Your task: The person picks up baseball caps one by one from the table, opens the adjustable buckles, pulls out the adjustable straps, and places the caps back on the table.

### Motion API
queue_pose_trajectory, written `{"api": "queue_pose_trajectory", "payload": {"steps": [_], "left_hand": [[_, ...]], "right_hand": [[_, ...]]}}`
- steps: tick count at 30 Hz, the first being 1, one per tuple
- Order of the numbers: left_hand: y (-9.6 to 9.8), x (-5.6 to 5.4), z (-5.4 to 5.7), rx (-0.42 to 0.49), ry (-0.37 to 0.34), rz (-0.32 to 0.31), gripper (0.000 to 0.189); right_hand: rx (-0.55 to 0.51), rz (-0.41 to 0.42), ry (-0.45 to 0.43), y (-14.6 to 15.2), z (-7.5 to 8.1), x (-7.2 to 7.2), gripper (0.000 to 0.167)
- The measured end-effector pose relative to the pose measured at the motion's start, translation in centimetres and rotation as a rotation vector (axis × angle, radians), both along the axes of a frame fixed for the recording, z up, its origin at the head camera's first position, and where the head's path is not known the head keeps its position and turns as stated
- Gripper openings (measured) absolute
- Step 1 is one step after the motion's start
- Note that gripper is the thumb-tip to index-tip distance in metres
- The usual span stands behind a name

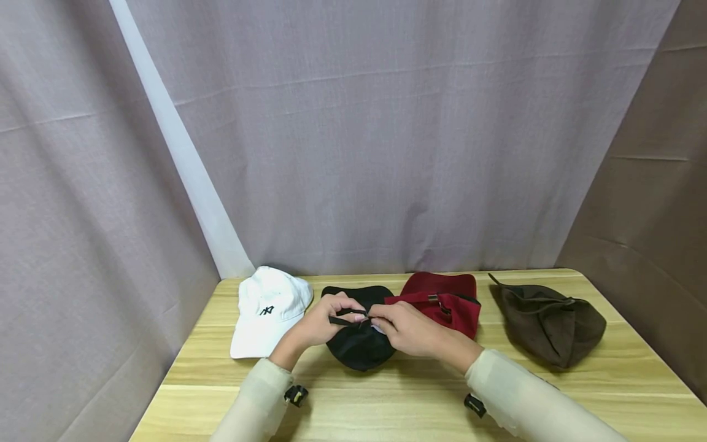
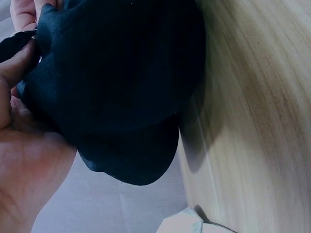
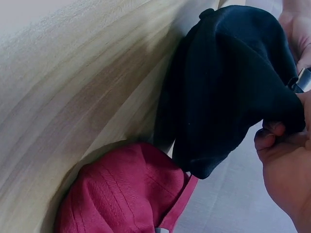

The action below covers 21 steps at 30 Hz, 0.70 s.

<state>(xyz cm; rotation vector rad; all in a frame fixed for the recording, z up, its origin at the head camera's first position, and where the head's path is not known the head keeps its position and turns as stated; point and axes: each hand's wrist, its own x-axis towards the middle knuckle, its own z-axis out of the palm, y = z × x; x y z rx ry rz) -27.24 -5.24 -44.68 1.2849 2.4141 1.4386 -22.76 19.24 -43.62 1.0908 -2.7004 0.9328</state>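
Note:
A black cap [image 1: 361, 350] is between both hands at the table's middle, its brim toward the back and its back opening facing up. My left hand [image 1: 324, 320] pinches the narrow black strap [image 1: 343, 321] at that opening between thumb and fingers. From the other side my right hand [image 1: 411, 328] grips the cap's back edge, fingertips close to the left ones. In the left wrist view, a strap end [image 2: 15, 44] sticks out past the thumb. The right wrist view has a small metal buckle [image 3: 304, 79] near the fingertips, partly hidden by the hand.
A white cap [image 1: 270, 301] with a dark emblem sits left of the hands. Just right of the black cap lies a red cap [image 1: 442, 284], partly behind the right hand. Farther right is a dark brown hat [image 1: 552, 325]. Curtains [image 1: 386, 153] hang behind the wooden table [image 1: 381, 405].

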Motion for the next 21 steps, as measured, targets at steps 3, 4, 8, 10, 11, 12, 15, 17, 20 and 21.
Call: {"api": "queue_pose_trajectory", "payload": {"steps": [3, 4, 8, 10, 11, 12, 15, 17, 20, 21], "left_hand": [[-0.05, 0.0, 0.12, -0.002, 0.007, -0.006, 0.011], [-0.08, 0.0, 0.16, -0.006, 0.005, -0.005, 0.011], [-0.2, -0.07, 0.21, -0.023, -0.006, 0.002, 0.011], [-0.26, -0.03, 0.18, -0.026, -0.011, 0.007, 0.011], [-0.31, -0.02, 0.15, -0.027, -0.015, 0.009, 0.011], [-0.33, 0.01, 0.12, -0.027, -0.017, 0.009, 0.011], [-0.36, 0.08, 0.1, -0.026, -0.027, 0.007, 0.011], [-0.39, 0.06, 0.13, -0.028, -0.039, 0.003, 0.011], [-0.4, 0.03, 0.16, -0.026, -0.055, -0.006, 0.012], [-0.41, 0.02, 0.18, -0.025, -0.061, -0.009, 0.012]], "right_hand": [[0.004, -0.005, -0.012, 0.04, 0.1, 0.03, 0.016], [0.007, -0.009, -0.017, 0.04, 0.12, 0.03, 0.017], [0.023, -0.017, -0.032, -0.04, 0.23, -0.02, 0.019], [0.029, -0.014, -0.03, -0.08, 0.27, -0.03, 0.02], [0.031, -0.012, -0.028, -0.08, 0.28, -0.03, 0.02], [0.033, -0.01, -0.027, -0.08, 0.29, -0.02, 0.02], [0.036, -0.001, -0.029, -0.05, 0.35, 0.07, 0.021], [0.033, -0.002, -0.035, -0.02, 0.37, 0.13, 0.022], [0.025, -0.009, -0.042, 0.04, 0.35, 0.18, 0.024], [0.024, -0.012, -0.045, 0.03, 0.33, 0.19, 0.025]]}}
